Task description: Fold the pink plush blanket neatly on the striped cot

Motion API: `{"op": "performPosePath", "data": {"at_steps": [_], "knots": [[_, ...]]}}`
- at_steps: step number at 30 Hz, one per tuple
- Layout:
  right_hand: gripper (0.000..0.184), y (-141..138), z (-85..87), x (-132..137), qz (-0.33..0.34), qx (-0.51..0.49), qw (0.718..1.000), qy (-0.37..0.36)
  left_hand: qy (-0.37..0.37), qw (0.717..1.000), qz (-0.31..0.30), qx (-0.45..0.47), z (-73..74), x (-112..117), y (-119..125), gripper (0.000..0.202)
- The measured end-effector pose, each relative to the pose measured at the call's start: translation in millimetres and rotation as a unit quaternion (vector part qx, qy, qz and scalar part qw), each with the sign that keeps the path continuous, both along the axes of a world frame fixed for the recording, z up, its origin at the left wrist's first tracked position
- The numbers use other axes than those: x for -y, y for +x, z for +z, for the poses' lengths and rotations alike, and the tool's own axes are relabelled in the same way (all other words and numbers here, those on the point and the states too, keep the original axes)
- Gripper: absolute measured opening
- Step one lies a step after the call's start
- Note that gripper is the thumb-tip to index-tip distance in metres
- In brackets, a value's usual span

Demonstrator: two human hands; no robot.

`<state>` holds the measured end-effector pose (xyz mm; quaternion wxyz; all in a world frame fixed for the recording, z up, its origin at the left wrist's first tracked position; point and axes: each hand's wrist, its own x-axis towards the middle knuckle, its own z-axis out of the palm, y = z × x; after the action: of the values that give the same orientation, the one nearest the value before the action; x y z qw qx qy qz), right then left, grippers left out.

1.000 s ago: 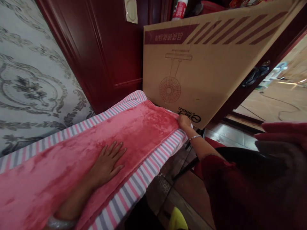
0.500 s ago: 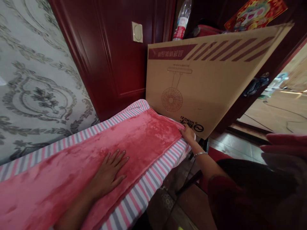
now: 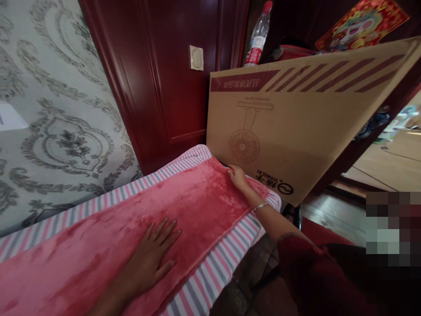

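A long strip of pink plush fabric (image 3: 184, 197) lies spread over a striped cloth (image 3: 210, 272) in pink, grey and white, which covers a narrow board or table. My left hand (image 3: 154, 250) rests flat on the plush with its fingers spread. At the strip's far end, my right hand (image 3: 239, 179) has its fingers bent together at the edge and appears to pinch the plush there; the fingertips are partly hidden. A thin bracelet circles my right wrist.
A large cardboard box (image 3: 305, 127) with a fan drawing stands just past the far end. Behind it are a plastic bottle (image 3: 258, 39) and a dark red wooden panel with a switch (image 3: 196, 58). Patterned wallpaper (image 3: 66, 131) runs along the left.
My right hand has moved left along the far edge of the plush, from its near corner toward the middle. My left hand stays flat on the fabric. The view has shifted slightly.
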<state>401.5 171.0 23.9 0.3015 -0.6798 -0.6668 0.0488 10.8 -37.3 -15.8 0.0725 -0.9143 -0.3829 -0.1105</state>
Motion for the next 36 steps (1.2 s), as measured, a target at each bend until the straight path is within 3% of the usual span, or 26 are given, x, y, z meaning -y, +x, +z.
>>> {"op": "performPosePath", "data": {"at_steps": [5, 11, 15, 21, 26, 36], "knots": [[0.044, -15, 6.1, -66, -0.042, -0.018, 0.997, -0.057, 0.007, 1.0, 0.0, 0.007, 5.0, 5, 2, 0.07], [0.03, -20, -3.3, -109, -0.068, -0.023, 0.99, -0.123, 0.017, 1.0, 0.005, 0.003, 5.4, 8, 3, 0.075], [0.033, -22, -12.4, -122, -0.08, -0.022, 0.99, -0.114, -0.014, 1.0, 0.014, 0.006, 4.3, 8, 3, 0.079], [0.022, -28, -17.9, -133, -0.072, -0.01, 0.989, -0.132, -0.029, 0.999, 0.016, 0.012, -1.2, 7, 1, 0.083], [0.035, -29, -14.1, -141, -0.087, -0.001, 0.991, -0.098, -0.044, 0.999, 0.017, 0.016, -2.3, 6, 1, 0.082], [0.033, -43, -14.3, -155, -0.1, 0.018, 0.98, -0.172, -0.051, 0.998, 0.006, 0.025, -12.4, 3, -2, 0.082]]}}
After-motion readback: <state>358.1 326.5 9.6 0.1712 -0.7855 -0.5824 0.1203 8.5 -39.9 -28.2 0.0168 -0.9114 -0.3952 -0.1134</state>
